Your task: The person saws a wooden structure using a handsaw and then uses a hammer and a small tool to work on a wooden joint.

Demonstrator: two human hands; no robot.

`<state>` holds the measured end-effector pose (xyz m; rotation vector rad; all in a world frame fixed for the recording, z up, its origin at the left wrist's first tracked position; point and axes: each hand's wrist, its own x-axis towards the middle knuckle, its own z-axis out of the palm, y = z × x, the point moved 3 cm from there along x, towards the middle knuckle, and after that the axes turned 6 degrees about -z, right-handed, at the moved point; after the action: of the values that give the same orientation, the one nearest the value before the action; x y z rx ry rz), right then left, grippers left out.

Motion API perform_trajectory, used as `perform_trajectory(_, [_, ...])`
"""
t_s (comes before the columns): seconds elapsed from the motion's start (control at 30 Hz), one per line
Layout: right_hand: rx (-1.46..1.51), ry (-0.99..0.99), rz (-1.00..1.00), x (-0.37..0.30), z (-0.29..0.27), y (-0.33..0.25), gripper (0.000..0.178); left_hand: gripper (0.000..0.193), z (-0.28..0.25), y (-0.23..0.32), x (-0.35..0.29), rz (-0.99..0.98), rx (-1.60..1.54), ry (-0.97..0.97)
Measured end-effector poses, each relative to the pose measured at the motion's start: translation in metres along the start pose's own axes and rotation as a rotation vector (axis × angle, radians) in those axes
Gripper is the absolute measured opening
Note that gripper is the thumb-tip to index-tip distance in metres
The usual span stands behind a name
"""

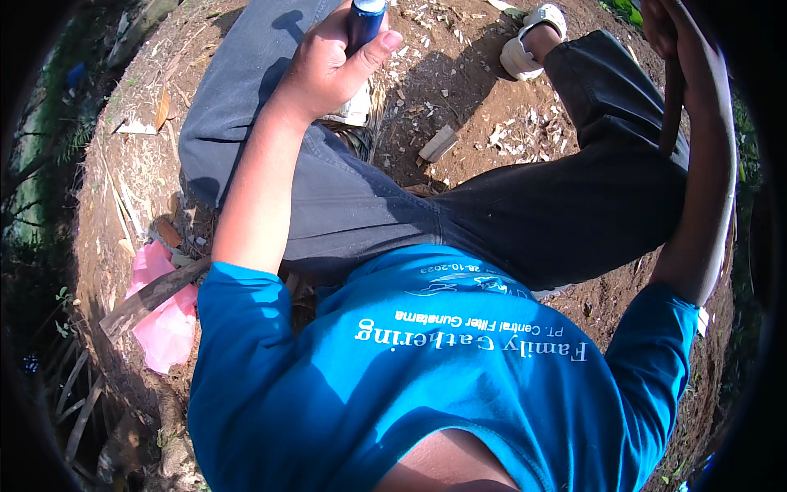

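At the top centre-left, my left hand (pixel 332 66) is wrapped round a blue cylindrical handle (pixel 366 23) with a pale round end. What lies beyond that handle is out of view. My right hand (pixel 684 37) is raised at the upper right edge, its fingers closed round a dark stick-like handle (pixel 673 107) that hangs down along my forearm. The other end of this handle does not show. Below and right of my left hand, a small block of wood (pixel 438 143) lies on the ground between my legs.
I sit on brown soil scattered with wood chips (pixel 502 135). A white shoe (pixel 533 41) is on my right foot. By my left elbow lie a pink sheet (pixel 168 336) and a weathered plank (pixel 152 302). Dry leaves (pixel 162 109) and plants edge the far left.
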<state>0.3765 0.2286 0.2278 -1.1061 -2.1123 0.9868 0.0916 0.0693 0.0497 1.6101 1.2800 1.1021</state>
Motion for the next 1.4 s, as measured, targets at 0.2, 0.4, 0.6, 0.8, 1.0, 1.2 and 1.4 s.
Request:
perform_trajectory(0.2, [0.315,-0.12,-0.032,-0.055,0.029,-0.003,0.041,0.031,0.008,0.018,0.009,0.019,0.147,0.08])
perform_trajectory(0.4, [0.327,-0.2,0.008,-0.088,0.07,-0.009,0.041,0.03,0.015,0.025,0.013,0.048,0.142,0.059])
perform_trajectory(0.6, [0.502,-0.023,-0.031,-0.118,0.087,-0.019,0.035,0.038,0.022,0.018,0.011,-0.117,0.346,0.11])
perform_trajectory(0.8, [0.183,-0.093,-0.048,-0.123,0.115,0.001,0.035,0.041,0.027,0.027,0.012,-0.231,0.308,-0.005])
perform_trajectory(1.0, [0.144,-0.08,-0.229,-0.109,0.099,-0.023,0.032,0.048,0.02,0.016,0.008,-0.212,0.238,-0.007])
perform_trajectory(1.2, [0.229,0.018,-0.266,-0.099,0.097,-0.031,0.027,0.043,0.015,0.013,0.006,-0.19,0.215,0.041])
perform_trajectory(1.4, [0.08,-0.144,-0.281,-0.088,0.096,-0.037,0.026,0.045,0.015,0.008,0.008,-0.211,0.224,0.079])
